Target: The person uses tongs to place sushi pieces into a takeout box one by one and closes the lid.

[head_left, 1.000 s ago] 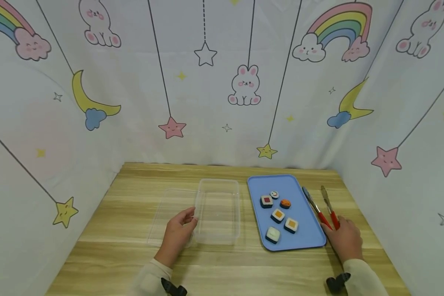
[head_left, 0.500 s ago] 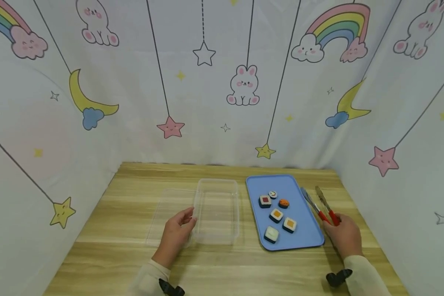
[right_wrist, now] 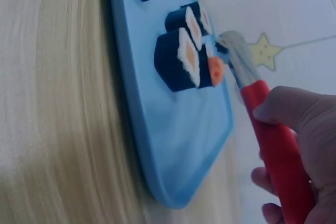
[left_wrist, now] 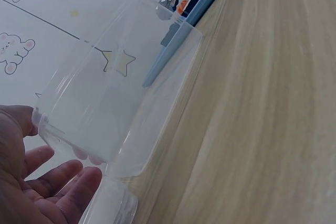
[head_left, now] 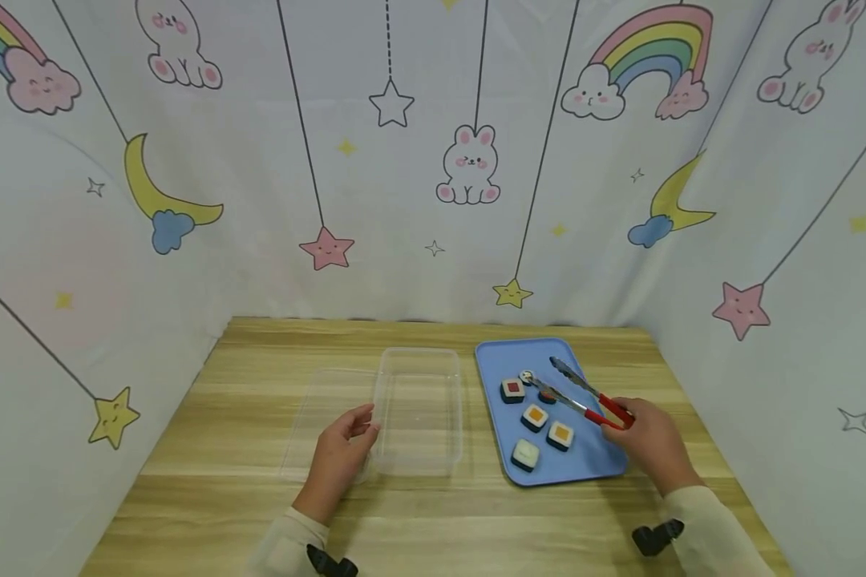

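Right hand (head_left: 649,441) clamped on tongs (head_left: 597,417), tong tips apart over blue tray (head_left: 592,462). Left hand (head_left: 341,450) loose at clear box (head_left: 418,465), left of tray. Risk: wide-spread tongs clip neighbouring sushi pieces (head_left: 535,417) on tray.

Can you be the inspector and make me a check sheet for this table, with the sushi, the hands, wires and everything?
Surface: wooden table with a striped grain.
Job's things: six sushi pieces on a blue tray; a clear box to its left; a flat clear piece, maybe a lid, left of the box; red-handled tongs over the tray, tips apart.
Clutter: nothing seen.
Left hand: at the box's left side, fingers relaxed.
Right hand: grips the tongs.
Cables: nothing seen.
Surroundings: white curtain printed with bunnies, stars, moons and rainbows.
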The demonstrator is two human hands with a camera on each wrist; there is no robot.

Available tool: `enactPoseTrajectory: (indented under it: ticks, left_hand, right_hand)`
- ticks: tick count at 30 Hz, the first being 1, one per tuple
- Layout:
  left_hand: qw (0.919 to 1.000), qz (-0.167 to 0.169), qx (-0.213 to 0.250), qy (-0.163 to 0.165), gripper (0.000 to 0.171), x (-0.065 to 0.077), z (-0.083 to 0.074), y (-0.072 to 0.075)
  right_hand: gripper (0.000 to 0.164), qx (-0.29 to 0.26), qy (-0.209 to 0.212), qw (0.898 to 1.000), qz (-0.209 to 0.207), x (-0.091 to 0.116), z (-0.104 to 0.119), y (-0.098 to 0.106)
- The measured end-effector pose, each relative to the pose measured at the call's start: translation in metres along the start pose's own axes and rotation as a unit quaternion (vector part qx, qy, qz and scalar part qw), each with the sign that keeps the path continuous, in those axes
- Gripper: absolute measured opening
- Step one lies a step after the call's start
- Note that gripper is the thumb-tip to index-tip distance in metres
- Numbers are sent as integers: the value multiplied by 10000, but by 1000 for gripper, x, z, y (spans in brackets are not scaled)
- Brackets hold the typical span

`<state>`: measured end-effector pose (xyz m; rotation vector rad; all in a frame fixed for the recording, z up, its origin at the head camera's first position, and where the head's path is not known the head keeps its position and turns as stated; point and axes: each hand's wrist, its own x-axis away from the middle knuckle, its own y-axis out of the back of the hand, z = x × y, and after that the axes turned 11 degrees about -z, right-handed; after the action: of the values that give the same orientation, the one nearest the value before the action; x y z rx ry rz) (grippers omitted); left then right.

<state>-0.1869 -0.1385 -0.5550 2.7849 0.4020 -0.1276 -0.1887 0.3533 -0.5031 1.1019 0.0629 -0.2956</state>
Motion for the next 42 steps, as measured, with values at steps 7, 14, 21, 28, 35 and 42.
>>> enactPoseTrajectory:
  ticks: [7, 14, 21, 28, 35, 42]
  left_hand:
    - [10000, 26, -31, -18, 41, 1, 1, 1]
    - [10000, -18, -88, -20, 41, 2, 2, 0]
    - [9999, -31, -105, -61, 41, 5, 3, 1]
    - [9999, -39, -145, -43, 41, 4, 2, 1]
    - [10000, -6, -94, -30, 43, 4, 3, 2]
    - [9999, -13, 119, 14, 43, 4, 7, 0]
  right_hand:
    - [53, 202, 467, 9987, 5, -4, 9, -1]
    - [50, 335, 664, 9971, 148, -12, 16, -2]
    - [50, 406, 478, 9975, 326, -16, 20, -7]
    - [44, 255, 673, 9974, 57, -17, 19, -8]
    - [40, -1, 842, 9960, -302, -14, 27, 0]
    - [39, -524, 1030, 9930, -253, -13, 65, 15]
